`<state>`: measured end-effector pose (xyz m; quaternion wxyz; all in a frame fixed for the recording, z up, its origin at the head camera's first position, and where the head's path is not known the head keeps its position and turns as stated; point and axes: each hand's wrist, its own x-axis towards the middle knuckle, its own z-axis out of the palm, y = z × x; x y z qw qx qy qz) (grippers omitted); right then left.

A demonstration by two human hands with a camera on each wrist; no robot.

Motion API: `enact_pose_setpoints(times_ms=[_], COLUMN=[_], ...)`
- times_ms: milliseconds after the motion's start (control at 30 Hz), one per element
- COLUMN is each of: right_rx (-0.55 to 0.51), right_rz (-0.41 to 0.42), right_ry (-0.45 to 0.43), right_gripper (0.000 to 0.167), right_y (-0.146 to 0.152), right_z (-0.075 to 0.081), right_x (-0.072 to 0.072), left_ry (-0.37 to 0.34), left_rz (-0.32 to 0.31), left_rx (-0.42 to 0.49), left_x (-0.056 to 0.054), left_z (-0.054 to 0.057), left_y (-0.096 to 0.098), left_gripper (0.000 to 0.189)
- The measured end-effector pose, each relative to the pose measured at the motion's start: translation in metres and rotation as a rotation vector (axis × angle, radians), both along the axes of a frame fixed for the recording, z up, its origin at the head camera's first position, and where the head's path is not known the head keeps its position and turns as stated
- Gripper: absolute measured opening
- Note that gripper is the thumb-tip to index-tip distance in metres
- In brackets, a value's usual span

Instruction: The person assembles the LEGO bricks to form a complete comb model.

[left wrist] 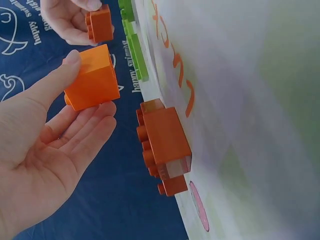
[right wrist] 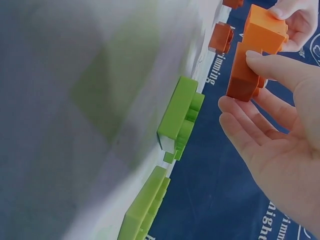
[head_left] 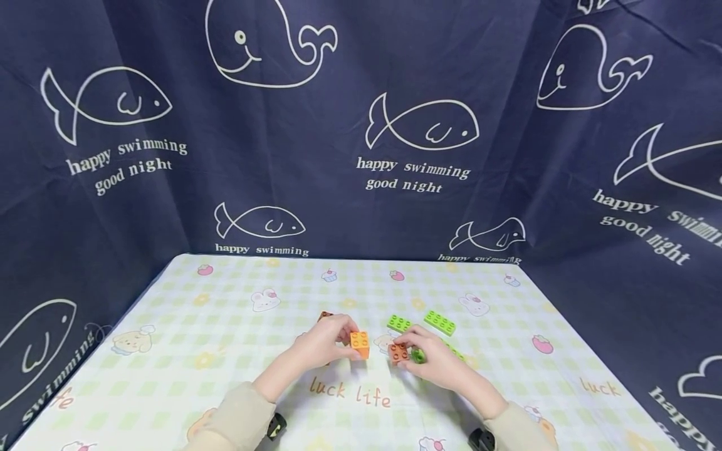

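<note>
My left hand (head_left: 324, 341) pinches an orange toy building brick (head_left: 359, 343) between thumb and fingers, its studs facing up in the head view. To its right, my right hand (head_left: 434, 360) grips a reddish-brown brick (head_left: 398, 352) with studs on top. A gap separates these two bricks in the head view. Both are held above the table, as the left wrist view shows with the orange brick (left wrist: 92, 80) and the brown brick (left wrist: 101, 24). Beside and partly behind my left hand lie brown bricks (left wrist: 167, 137), mostly covered by that hand in the head view.
Around my right hand several green bricks lie on the table, among them one at the back left (head_left: 399, 322) and one at the back right (head_left: 440, 322). A pale checked cloth (head_left: 225, 388) covers the table. Dark blue printed curtains (head_left: 338, 169) hang behind and at both sides.
</note>
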<state>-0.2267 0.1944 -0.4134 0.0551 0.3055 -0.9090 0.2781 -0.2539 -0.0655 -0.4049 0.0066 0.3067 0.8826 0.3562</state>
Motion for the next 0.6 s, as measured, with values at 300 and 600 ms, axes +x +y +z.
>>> enact_pose_setpoints(times_ms=[300,600], right_rx=[0.034,0.008], right_rz=[-0.026,-0.019], right_ry=[0.051,0.059], right_gripper=[0.037,0.037], right_y=[-0.004,-0.004], right_z=[0.006,0.005], right_x=[0.002,0.003], left_ry=[-0.010,-0.036], left_rz=[0.000,-0.005], left_rx=[-0.020,-0.070], left_x=[0.001,0.003], left_z=[-0.004,-0.004], left_y=[0.006,0.016], left_gripper=[0.032,0.032])
